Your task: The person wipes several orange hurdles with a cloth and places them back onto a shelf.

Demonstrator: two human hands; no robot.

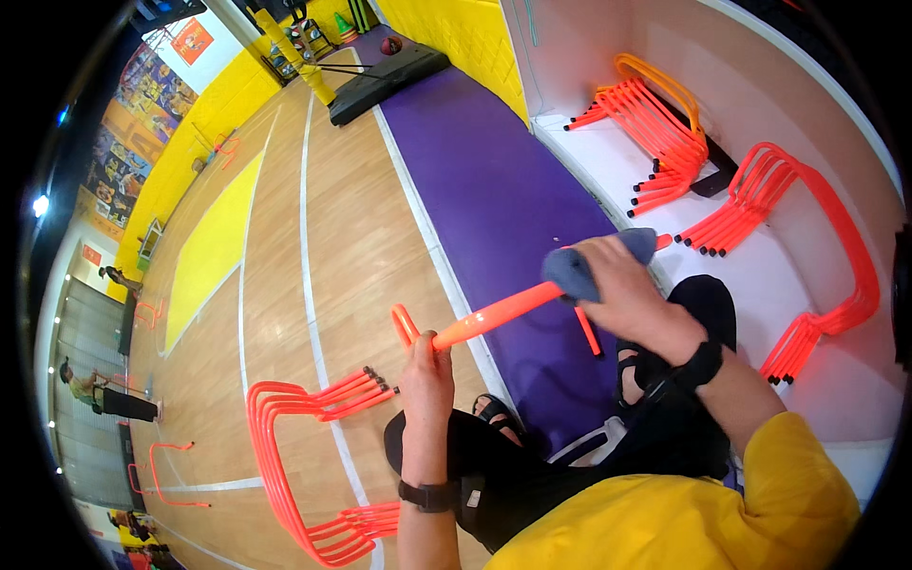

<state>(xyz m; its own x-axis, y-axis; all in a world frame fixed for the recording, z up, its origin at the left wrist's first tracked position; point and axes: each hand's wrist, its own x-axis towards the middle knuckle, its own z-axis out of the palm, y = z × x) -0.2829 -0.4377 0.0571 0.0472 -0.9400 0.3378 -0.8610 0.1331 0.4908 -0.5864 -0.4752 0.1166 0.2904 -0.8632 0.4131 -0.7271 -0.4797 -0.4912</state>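
An orange plastic training hurdle (491,313) lies across in front of me, its flat bar running up to the right. My left hand (427,370) grips the bar near its bent left end. My right hand (620,285) presses a grey-blue cloth (570,273) around the other end of the bar. A leg of the hurdle with a black cap points down below the cloth. To the left of my left hand, a nested set of orange hurdles (274,456) rests on the wooden floor. Another nested set (848,271) stands on the white ledge at right.
More hurdles (641,135) are piled on the white ledge (784,278) beside the wall. A padded hoop base (388,82) stands at the court's far end, near a basketball (391,45). People stand at the far left, by single hurdles (174,474).
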